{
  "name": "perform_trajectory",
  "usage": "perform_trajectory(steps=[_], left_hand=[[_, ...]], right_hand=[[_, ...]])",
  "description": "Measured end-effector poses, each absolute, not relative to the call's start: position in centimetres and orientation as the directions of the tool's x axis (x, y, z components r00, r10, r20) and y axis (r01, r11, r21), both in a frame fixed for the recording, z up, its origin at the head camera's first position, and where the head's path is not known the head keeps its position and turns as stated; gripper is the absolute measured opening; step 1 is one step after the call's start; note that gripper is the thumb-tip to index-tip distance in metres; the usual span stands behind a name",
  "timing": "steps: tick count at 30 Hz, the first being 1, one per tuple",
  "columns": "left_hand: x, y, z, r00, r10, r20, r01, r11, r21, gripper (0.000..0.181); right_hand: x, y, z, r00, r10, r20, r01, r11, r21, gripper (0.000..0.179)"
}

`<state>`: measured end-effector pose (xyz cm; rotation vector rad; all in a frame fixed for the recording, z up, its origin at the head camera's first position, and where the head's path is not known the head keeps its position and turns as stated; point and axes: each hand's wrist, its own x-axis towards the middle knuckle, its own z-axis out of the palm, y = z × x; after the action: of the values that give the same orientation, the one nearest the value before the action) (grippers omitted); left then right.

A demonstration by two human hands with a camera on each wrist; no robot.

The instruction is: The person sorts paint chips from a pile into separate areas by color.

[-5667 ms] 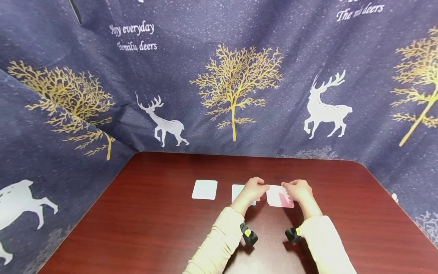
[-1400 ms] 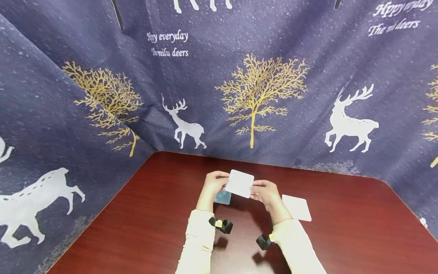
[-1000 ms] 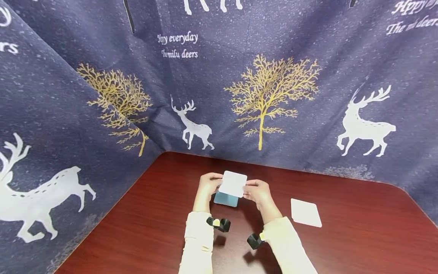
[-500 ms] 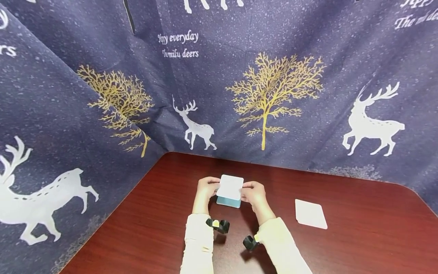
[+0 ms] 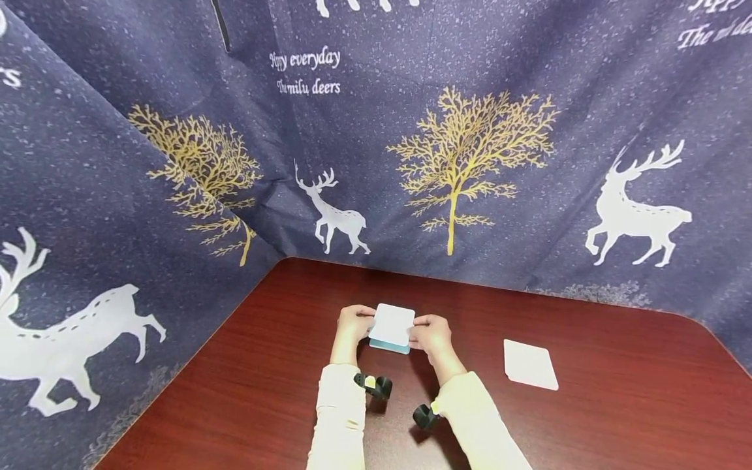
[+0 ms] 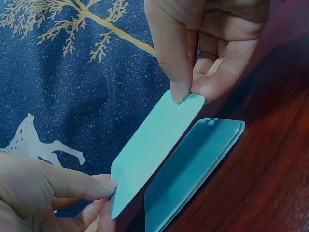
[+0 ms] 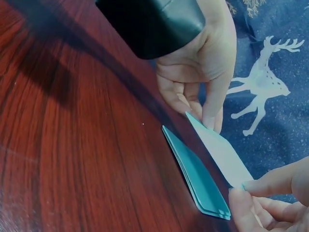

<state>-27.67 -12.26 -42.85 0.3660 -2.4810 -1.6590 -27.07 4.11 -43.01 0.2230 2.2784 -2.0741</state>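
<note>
A thin square card (image 5: 392,323) with rounded corners, white in the head view and pale mint in the wrist views, is held between both hands. My left hand (image 5: 355,323) pinches its left edge between thumb and fingers; my right hand (image 5: 431,334) pinches the opposite edge the same way. Below it lies a small stack of teal cards (image 6: 193,166) on the table, edges slightly out of line. In the right wrist view a narrow gap shows between the held card (image 7: 222,154) and the teal stack (image 7: 195,176).
A white square card (image 5: 531,365) lies on the red-brown wooden table (image 5: 617,391), right of the hands. Behind the table hangs a dark blue cloth (image 5: 376,150) printed with deer and trees. Black cameras (image 5: 376,386) are strapped to both wrists.
Earlier, both hands held a white-and-pink card at the right of three cards. Since then they have brought a white card leftward over the teal stack and lowered it closer. The head view has turned left.
</note>
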Motion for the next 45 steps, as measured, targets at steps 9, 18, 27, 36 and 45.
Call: perform_trajectory(steps=[9, 18, 27, 36, 45], left_hand=[[-27.55, -12.16, -43.01, -0.957, -0.289, -0.039, -0.174, 0.461, 0.870, 0.019], [-27.62, -11.73, -43.16, -0.954, -0.298, -0.033, -0.197, 0.541, 0.818, 0.020], [-27.64, -11.73, -43.29, -0.953, -0.299, -0.043, -0.208, 0.546, 0.811, 0.019], [-27.64, -11.83, -43.15, -0.953, -0.295, -0.063, -0.220, 0.536, 0.815, 0.019], [-27.72, -11.94, -43.14, -0.955, -0.289, -0.067, -0.224, 0.555, 0.801, 0.022]], right_hand=[[-27.06, 4.22, -43.30, -0.986, 0.049, -0.162, 0.167, 0.111, -0.980, 0.024], [-27.10, 4.16, -43.41, -0.987, 0.050, -0.151, 0.157, 0.146, -0.977, 0.026], [-27.18, 4.17, -43.53, -0.988, 0.050, -0.147, 0.155, 0.265, -0.952, 0.026], [-27.24, 4.30, -43.38, -0.985, 0.049, -0.163, 0.170, 0.274, -0.946, 0.029], [-27.24, 4.38, -43.47, -0.984, 0.035, -0.176, 0.178, 0.278, -0.944, 0.029]])
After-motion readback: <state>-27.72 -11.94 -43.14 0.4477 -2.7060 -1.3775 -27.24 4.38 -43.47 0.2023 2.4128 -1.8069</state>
